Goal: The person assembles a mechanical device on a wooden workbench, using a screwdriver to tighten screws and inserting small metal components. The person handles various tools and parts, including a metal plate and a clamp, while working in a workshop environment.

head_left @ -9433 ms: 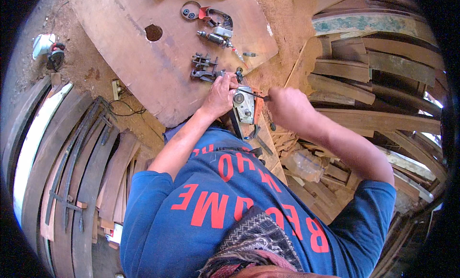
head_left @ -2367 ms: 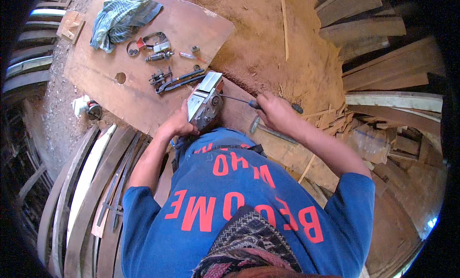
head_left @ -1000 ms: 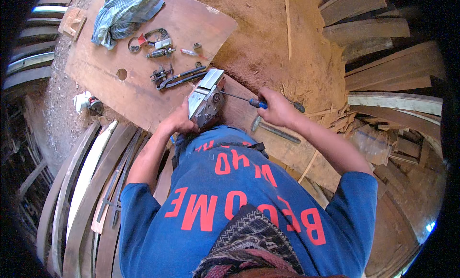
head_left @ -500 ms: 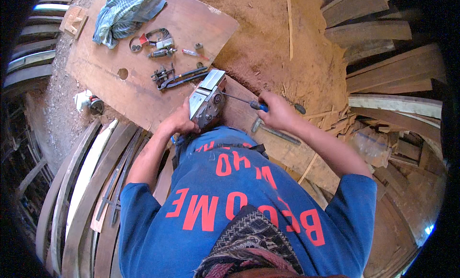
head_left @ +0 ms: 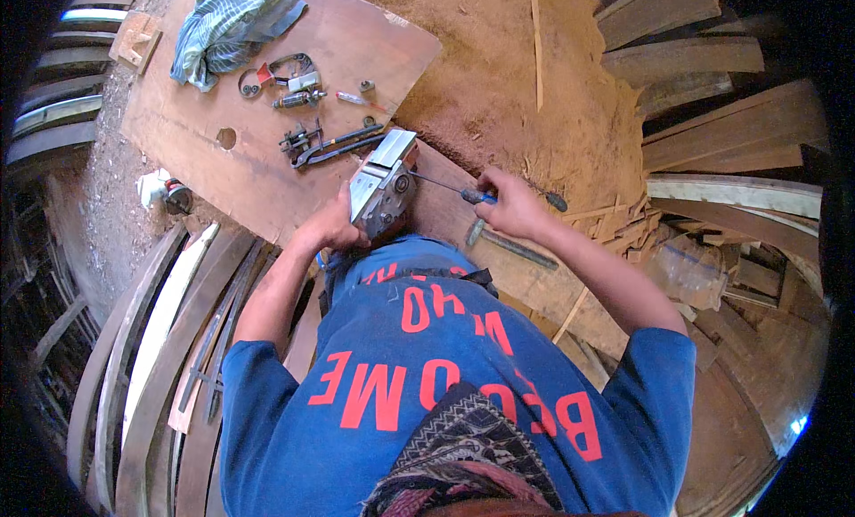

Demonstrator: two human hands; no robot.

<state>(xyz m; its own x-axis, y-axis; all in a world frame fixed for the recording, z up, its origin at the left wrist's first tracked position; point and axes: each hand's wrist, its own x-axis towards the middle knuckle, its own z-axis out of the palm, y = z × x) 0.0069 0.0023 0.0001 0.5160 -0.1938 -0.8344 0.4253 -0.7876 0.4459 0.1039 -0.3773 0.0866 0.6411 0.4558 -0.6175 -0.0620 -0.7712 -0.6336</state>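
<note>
A blocky metal planer, flat silvery face uppermost, tilts just beyond the blue cloth shirt, the left hand curled around its near left side. The right hand grips a screwdriver whose thin straight shaft ends at the planer's right side. Near right lies a hammer; far left, a smooth brown board bears a crumpled checked cloth.
</note>
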